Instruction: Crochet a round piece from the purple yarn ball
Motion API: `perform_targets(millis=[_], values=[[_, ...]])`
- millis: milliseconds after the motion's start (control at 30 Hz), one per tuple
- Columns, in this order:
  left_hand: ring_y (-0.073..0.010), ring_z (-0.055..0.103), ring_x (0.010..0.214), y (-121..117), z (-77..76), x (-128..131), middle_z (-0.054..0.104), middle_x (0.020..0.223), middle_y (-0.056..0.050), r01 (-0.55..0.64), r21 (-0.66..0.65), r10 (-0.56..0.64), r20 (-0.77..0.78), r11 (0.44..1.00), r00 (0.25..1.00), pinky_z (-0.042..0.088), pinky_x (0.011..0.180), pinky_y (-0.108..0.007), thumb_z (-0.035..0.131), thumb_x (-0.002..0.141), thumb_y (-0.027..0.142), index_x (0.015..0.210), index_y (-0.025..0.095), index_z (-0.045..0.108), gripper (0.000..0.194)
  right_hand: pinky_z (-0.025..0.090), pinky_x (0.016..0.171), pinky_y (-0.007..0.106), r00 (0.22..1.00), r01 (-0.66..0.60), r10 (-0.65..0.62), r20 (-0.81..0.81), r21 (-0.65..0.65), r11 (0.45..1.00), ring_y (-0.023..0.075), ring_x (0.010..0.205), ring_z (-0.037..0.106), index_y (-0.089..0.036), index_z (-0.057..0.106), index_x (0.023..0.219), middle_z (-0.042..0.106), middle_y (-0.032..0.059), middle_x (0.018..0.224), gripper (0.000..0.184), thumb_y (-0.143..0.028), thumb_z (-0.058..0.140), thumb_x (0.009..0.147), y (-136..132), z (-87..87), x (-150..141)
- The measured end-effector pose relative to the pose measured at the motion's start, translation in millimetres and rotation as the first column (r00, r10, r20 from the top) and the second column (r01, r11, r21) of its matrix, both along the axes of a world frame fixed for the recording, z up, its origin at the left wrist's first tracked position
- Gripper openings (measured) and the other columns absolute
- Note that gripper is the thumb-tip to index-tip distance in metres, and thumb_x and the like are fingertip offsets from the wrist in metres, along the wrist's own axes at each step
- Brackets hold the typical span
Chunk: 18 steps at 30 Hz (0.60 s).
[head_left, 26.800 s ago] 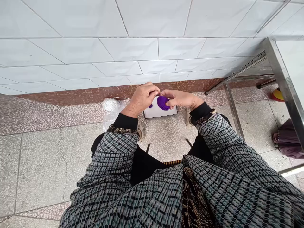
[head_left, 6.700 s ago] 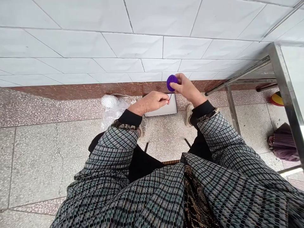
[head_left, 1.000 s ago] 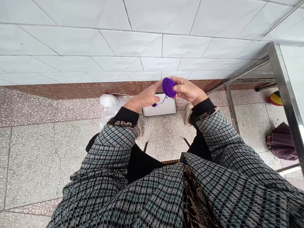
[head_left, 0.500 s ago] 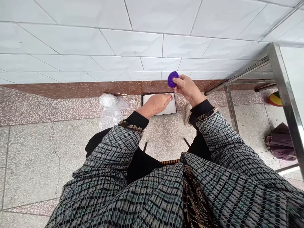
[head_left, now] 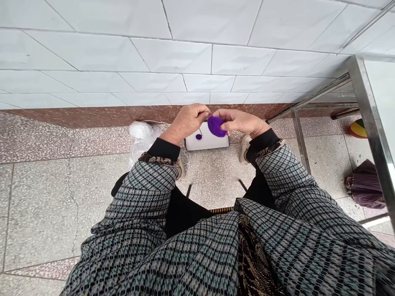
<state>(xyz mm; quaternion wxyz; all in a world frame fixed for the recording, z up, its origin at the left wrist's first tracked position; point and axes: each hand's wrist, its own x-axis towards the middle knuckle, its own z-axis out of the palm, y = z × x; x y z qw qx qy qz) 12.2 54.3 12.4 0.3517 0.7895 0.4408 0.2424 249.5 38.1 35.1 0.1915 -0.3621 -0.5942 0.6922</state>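
Observation:
A ball of purple yarn (head_left: 216,126) is held between the fingers and thumb of my right hand (head_left: 242,122). Just left of it, my left hand (head_left: 187,121) is closed in a pinch at a strand of the yarn, its fingertips at the ball's upper edge. Below my hands lies a shallow white tray with a dark rim (head_left: 212,144). On it sits a small purple yarn clump (head_left: 199,137), with a strand rising from it toward my left fingers. My left hand covers part of the tray.
White yarn (head_left: 140,130) and a clear plastic bag (head_left: 137,150) lie on the floor to the left. A tiled wall (head_left: 197,59) stands ahead. Metal frame legs (head_left: 300,139) rise at the right, near a dark purple cloth-like item (head_left: 367,185) and a red-and-yellow object (head_left: 358,128).
My right hand has lowered the ball slightly and turned it. My left hand has moved up and left, fingers now pinched beside the ball. The small purple clump on the tray has come into view.

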Motion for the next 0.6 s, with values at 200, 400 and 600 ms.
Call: perform_targets(millis=[200, 400, 600], values=[[-0.0179, 0.067, 0.078, -12, -10.3, 16, 0.074, 0.079, -0.002, 0.153, -0.083, -0.152, 0.008, 0.985, 0.988, 0.052, 0.082, -0.031, 0.061, 0.101, 0.025, 0.087, 0.018, 0.078, 0.022, 0.052, 0.067, 0.026, 0.844, 0.536, -0.535, -0.037, 0.092, 0.839, 0.0121, 0.073, 0.059, -0.025, 0.052, 0.114, 0.061, -0.0019, 0.093, 0.041, -0.047, 0.082, 0.099, 13, -14.7, -1], [-0.0196, 0.072, 0.090, -15, -5.5, 16, 0.081, 0.096, -0.006, 0.239, -0.006, -0.238, 0.036, 0.971, 0.971, 0.056, 0.092, -0.035, 0.060, 0.099, 0.022, 0.090, 0.019, 0.078, 0.021, 0.049, 0.067, 0.027, 0.728, 0.521, -0.602, 0.327, 0.306, 0.797, 0.0144, 0.076, 0.057, -0.024, 0.052, 0.104, 0.062, -0.0003, 0.094, 0.032, -0.016, 0.080, 0.090, 12, -19.5, -7], [-0.0213, 0.069, 0.095, -4, 5.1, 1, 0.077, 0.097, -0.006, -0.031, 0.086, 0.028, 0.029, 0.996, 0.999, 0.056, 0.096, -0.037, 0.057, 0.099, 0.017, 0.089, 0.019, 0.074, 0.019, 0.044, 0.059, 0.026, 0.926, 0.158, -0.160, 0.343, 0.033, 0.987, 0.0121, 0.062, 0.052, -0.021, 0.058, 0.103, 0.063, -0.0033, 0.080, 0.022, -0.012, 0.076, 0.093, 0, 5.7, -13]])
